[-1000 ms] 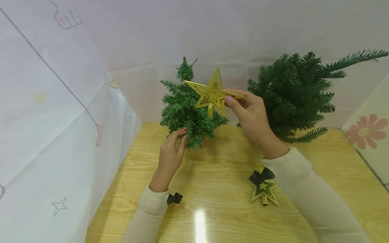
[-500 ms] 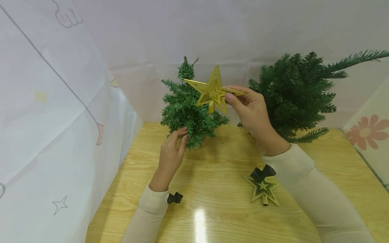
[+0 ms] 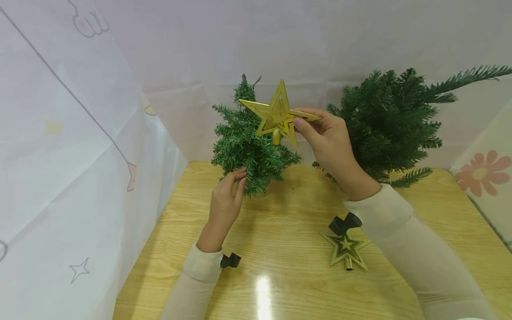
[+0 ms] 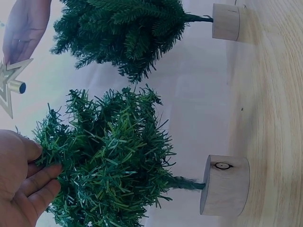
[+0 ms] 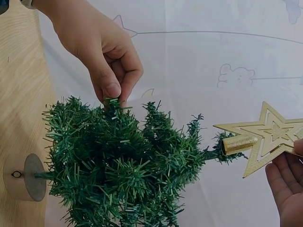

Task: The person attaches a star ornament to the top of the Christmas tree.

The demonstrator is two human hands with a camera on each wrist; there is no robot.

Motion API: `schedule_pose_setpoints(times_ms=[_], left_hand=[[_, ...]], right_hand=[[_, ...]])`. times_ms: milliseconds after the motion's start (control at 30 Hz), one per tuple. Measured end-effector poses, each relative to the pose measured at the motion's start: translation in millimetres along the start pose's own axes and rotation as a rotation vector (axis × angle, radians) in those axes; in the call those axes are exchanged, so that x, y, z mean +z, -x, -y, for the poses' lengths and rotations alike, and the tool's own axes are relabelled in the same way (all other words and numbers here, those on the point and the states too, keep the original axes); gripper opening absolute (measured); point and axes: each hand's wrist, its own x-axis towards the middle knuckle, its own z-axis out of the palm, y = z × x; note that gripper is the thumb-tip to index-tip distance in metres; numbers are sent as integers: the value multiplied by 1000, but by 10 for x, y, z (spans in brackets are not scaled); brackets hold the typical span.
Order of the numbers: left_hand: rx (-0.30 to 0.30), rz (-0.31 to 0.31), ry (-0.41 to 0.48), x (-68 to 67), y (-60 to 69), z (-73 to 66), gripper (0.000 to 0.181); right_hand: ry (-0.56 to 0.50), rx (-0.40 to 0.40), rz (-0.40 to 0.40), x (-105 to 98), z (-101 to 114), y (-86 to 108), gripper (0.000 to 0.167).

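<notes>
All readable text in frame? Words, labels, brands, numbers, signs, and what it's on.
None readable in any view.
Held gold star, other gold star: no lettering visible.
Wooden base: dark oval mark, apparently a knot, not text.
Backdrop: drawings only, such as a flower.

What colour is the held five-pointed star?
The five-pointed star is shiny gold, clearest in the head view.

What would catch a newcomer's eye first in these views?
Probably the gold star tree topper, held up in the right hand near the top of the brighter-green Christmas tree, where the left hand pinches a branch. Next, the darker Christmas tree on the right, one long branch jutting sideways. A second gold star lies on the table, closer in.
</notes>
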Motion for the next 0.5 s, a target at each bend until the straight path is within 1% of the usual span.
schedule_pose_setpoints(times_ms=[300,500], left_hand=[[6,0,0,-8,-1,1,23],[11,-1,0,-13,-2,-3,22]], right_hand=[[-3,-9,-6,9,28,-62,26],[-30,-1,-9,21,46,-108,27]])
